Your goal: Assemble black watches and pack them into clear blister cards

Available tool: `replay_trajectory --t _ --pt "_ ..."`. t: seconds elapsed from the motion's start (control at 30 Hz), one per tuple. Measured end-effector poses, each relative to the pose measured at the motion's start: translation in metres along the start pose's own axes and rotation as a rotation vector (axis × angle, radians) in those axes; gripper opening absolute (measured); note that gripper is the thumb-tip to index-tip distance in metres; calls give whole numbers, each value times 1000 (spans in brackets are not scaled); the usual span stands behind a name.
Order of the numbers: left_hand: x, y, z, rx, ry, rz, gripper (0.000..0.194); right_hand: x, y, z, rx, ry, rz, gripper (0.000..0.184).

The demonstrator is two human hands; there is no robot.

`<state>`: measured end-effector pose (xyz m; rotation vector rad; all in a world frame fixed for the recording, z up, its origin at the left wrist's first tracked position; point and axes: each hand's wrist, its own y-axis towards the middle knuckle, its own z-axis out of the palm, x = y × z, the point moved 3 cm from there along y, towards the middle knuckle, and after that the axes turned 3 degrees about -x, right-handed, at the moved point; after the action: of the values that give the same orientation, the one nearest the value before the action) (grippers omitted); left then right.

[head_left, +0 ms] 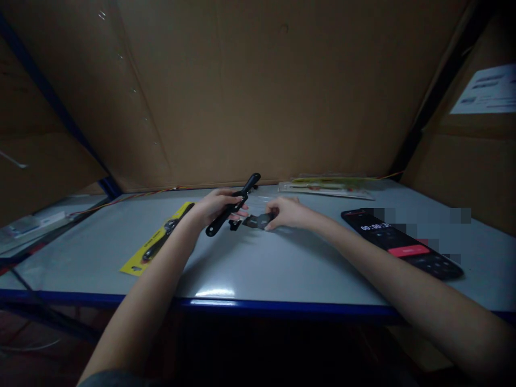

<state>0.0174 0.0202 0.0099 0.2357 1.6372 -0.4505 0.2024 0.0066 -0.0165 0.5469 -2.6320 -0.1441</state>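
Observation:
My left hand [217, 204] is closed around a black spokeshave [220, 221], a two-handled tool slanting up to the right just above the table. To its right, my right hand [284, 213] pinches a dark flat plate [258, 221] by its right end. The plate's left end is close to the spokeshave's middle; whether they touch I cannot tell. A small black piece [235, 225] shows beneath my left fingers. Beside my left forearm lies a yellow backing card [135, 264] with a black handled tool on it, partly covered by the arm.
A phone [407, 246] showing a timer lies on the grey table [274, 274], near my right forearm. Clear packages [328, 188] lie at the back, by the cardboard wall [258, 97]. A thin cable [149, 192] runs along the rear edge. Blue trim [258, 307] marks the front edge.

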Motion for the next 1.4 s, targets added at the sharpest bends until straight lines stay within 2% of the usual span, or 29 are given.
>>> replay_trajectory --t 0.13,0.27,0.4,0.5,0.57,0.7,0.83,1.03,1.2,1.4 --pt "12 -2 3 6 -136 -116 17 -6 -4 -16 -106 160 -56 20" --pt "20 -8 15 78 -239 -250 26 -10 -10 -29 -173 611 -6 26" --pt "25 -11 32 165 -317 -289 36 4 -18 -28 -128 1039 73 35" --pt "27 -13 41 210 -367 -252 39 18 -22 -23 -74 1197 117 29" --pt "27 -14 44 231 -383 -241 43 23 -24 -22 -72 1226 137 25" --pt "26 -16 48 282 -399 -241 49 24 -25 -21 -139 1096 102 24" --pt "24 -18 49 338 -390 -222 52 21 -23 -20 -179 903 -30 21" --pt "24 -23 52 456 -321 -250 58 22 -21 -21 -306 598 -228 16" --pt "23 -28 56 500 -305 -321 56 27 -25 -17 -354 294 -264 14" --pt "24 -28 56 537 -309 -345 56 33 -29 -15 -377 149 -337 17"
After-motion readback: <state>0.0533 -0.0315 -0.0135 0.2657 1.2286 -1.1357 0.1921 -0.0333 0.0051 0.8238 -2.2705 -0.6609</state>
